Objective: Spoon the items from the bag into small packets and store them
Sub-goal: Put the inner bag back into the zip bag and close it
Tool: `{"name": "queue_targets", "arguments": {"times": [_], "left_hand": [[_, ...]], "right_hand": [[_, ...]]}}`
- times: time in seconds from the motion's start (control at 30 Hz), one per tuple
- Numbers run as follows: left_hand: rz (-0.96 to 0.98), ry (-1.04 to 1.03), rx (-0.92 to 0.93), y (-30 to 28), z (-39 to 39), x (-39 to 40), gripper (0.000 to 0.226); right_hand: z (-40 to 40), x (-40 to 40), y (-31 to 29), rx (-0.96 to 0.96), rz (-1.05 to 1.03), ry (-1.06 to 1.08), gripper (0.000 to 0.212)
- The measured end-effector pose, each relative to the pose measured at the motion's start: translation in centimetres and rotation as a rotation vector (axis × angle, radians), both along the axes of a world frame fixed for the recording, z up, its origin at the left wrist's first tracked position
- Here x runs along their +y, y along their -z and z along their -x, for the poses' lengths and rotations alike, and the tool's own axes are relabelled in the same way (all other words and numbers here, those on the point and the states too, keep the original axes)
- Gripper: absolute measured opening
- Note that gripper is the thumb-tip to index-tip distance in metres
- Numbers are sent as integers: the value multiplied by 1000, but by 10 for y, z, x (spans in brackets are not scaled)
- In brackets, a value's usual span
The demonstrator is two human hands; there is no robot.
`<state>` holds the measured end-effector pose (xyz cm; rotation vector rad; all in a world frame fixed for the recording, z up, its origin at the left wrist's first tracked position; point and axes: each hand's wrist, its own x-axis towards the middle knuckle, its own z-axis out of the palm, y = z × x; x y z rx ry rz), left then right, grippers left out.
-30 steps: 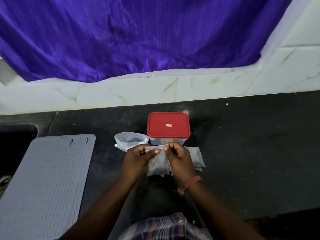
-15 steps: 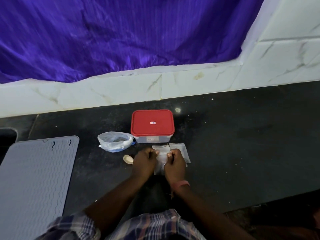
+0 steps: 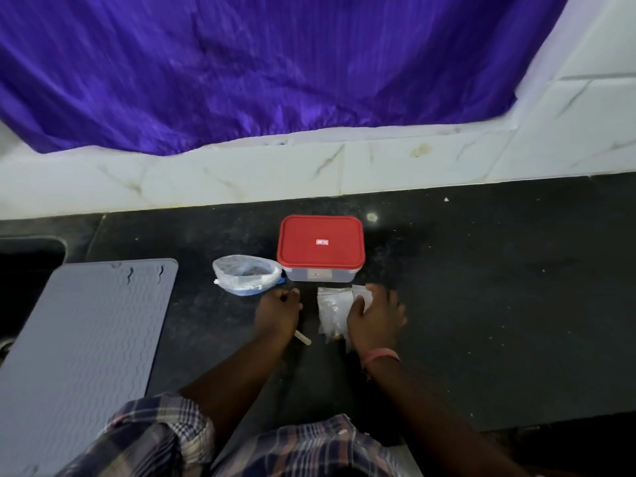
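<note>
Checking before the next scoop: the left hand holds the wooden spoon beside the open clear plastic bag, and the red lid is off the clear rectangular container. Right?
Not quite. The head view shows the red lid still closed on the clear rectangular container. The rest stands: the left hand grips the wooden spoon beside the open clear plastic bag.

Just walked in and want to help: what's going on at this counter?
A person is portioning something from a clear bag into small packets. The left hand grips a pale spoon just in front of the bag. The right hand rests on the small packets lying on the black counter. The red-lidded container behind them is closed, so nothing is being stored yet.
</note>
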<state>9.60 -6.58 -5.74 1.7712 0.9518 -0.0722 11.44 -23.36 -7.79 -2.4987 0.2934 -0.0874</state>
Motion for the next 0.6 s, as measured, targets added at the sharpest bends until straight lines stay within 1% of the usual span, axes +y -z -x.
{"name": "queue_targets", "arguments": {"times": [0.03, 0.07, 0.1, 0.13, 0.17, 0.2, 0.23, 0.3, 0.33, 0.37, 0.43, 0.47, 0.53, 0.57, 0.6], "left_hand": [[29, -66, 4, -1, 2, 8, 23], [45, -125, 5, 0, 3, 17, 27], [34, -167, 20, -1, 5, 26, 32], [8, -216, 37, -1, 7, 36, 37], [-19, -290, 43, -2, 8, 46, 42], [-29, -375, 30, -4, 7, 56, 44], [-34, -454, 14, -7, 6, 66, 46], [-8, -552, 12, -15, 0, 85, 51], [7, -566, 0, -17, -3, 97, 58], [26, -535, -21, -18, -4, 105, 66], [82, -399, -58, -18, -8, 122, 80], [129, -344, -56, -16, -10, 128, 76], [228, -269, -40, -18, -11, 137, 44], [223, -255, -27, -18, -10, 141, 29], [208, -253, -17, -18, -10, 144, 19]], "right_hand": [[0, 9, -6, -44, 57, -15, 31], [-2, 21, -13, -113, 81, -56, 30], [-3, 33, -21, -180, 69, -134, 24], [-4, 47, -27, -214, 12, -233, 16], [-4, 63, -33, -192, -93, -308, 7], [-8, 81, -33, -80, -211, -334, 5], [-12, 99, -35, 85, -319, -321, 11], [-20, 131, -33, 425, -483, -199, 37], [-21, 145, -31, 526, -522, -149, 47], [-22, 153, -27, 584, -547, -113, 51], [-24, 164, -20, 566, -551, -100, 50], [-24, 167, -19, 544, -567, -105, 48], [-27, 174, -7, 522, -633, -98, 42], [-32, 176, 11, 519, -668, -81, 37], [-37, 176, 28, 525, -702, -48, 33]]}}
